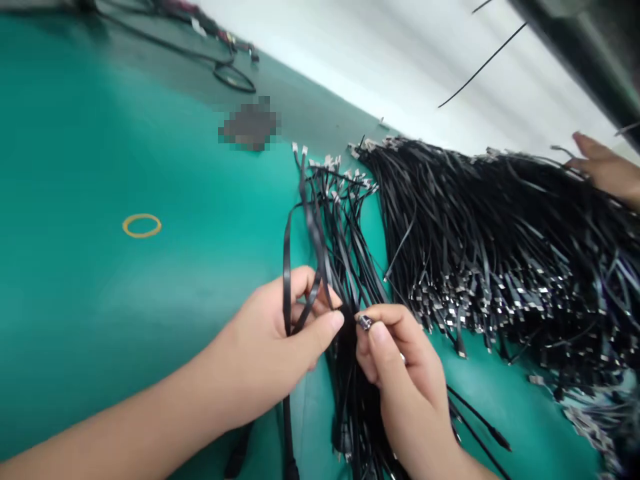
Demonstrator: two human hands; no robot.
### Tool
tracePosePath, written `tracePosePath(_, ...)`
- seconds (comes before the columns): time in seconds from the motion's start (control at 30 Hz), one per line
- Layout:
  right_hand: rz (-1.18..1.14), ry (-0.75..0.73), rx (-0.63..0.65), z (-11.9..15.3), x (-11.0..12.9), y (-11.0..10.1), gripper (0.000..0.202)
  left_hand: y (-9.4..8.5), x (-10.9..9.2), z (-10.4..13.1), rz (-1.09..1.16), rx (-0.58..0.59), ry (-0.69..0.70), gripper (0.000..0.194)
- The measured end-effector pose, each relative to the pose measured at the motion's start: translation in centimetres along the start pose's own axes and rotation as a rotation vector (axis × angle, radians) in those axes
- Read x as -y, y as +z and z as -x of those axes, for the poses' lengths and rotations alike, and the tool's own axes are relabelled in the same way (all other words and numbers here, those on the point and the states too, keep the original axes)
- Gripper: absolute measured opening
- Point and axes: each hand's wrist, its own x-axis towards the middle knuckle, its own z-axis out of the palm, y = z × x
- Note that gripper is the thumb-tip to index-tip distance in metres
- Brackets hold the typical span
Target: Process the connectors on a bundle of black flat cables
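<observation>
My left hand (287,323) is closed on black flat cables (287,260), which loop up over its fingers toward small white connectors (300,151). In my right hand (400,367), thumb and forefinger pinch a small dark cable connector (365,323) with a shiny metal end. The two hands are close together but apart. Beneath and behind them lies a smaller bundle of black cables (345,233) with white plugs at its far end. Part of that bundle is hidden by my hands.
A large pile of black cables (465,207) lies to the right, metal-tipped along its near side. Another person's hand (607,167) is at its far right. A yellow rubber band (142,226) rests on the green table (75,320). Loose dark cables (165,43) lie at the back left.
</observation>
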Motion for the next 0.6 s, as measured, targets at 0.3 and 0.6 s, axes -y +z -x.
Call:
tracePosePath(0.3,-0.031,-0.154,0.079,0.3,-0.5,0.5,0.025,-0.2,-0.2,0.5,-0.060,-0.103,0.044,0.033)
tracePosePath(0.6,-0.085,-0.553,0.314,0.3,1.6,0.5,0.020,0.0,0.4,0.8,-0.032,-0.020,0.072,0.049)
